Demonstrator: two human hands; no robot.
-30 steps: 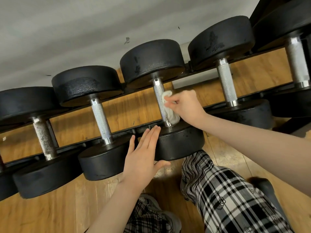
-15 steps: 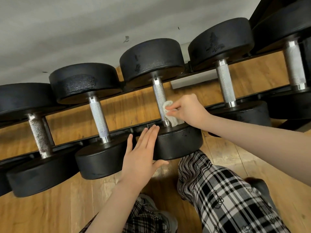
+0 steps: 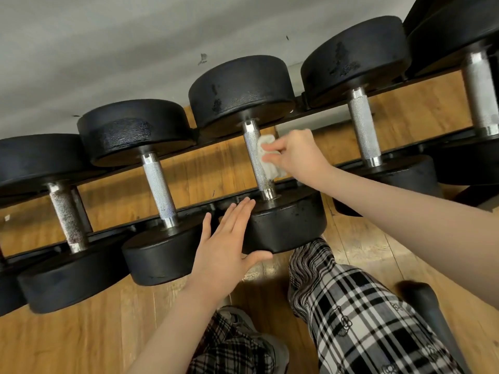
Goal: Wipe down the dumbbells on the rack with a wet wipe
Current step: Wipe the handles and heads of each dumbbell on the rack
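Several black dumbbells with knurled steel handles lie side by side across a black rack [image 3: 310, 110]. My right hand [image 3: 299, 155] pinches a crumpled white wet wipe [image 3: 267, 157] against the right side of the middle dumbbell's handle [image 3: 255, 157], about halfway along it. My left hand [image 3: 224, 247] lies flat with straight fingers against the left side of that dumbbell's near head [image 3: 289, 228], thumb under its front edge.
Neighbouring dumbbells sit close on both sides: one to the left [image 3: 159, 182], one to the right [image 3: 364, 130]. A grey wall [image 3: 135, 49] stands behind the rack. Below is a wooden floor [image 3: 67, 341], with my plaid-trousered legs [image 3: 351, 314] and shoes near the rack.
My right hand has slid the wipe up the handle, away from the near head toward the middle. The left hand stays flat on the near head.
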